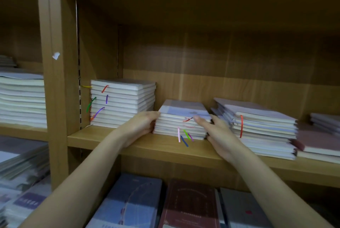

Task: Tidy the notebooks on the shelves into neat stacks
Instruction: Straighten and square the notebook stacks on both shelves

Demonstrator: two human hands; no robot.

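Observation:
A short stack of pale notebooks (181,110) with coloured ribbon markers lies at the middle of the wooden shelf (114,139). My left hand (141,124) grips its left side, fingers curled round the far corner. Against the stack's right side sits my right hand (217,132), thumb on the top front edge, fingers hidden behind. To the left stands a taller, even stack (125,100). To the right lies an uneven pile (263,123), its upper notebooks shifted and fanned out.
A maroon notebook (316,143) and more notebooks lie at the far right. A wooden upright (55,99) separates the left bay, which holds a tall stack (22,99). On the shelf below lie blue (132,202), dark red (189,203) and grey (242,209) notebooks.

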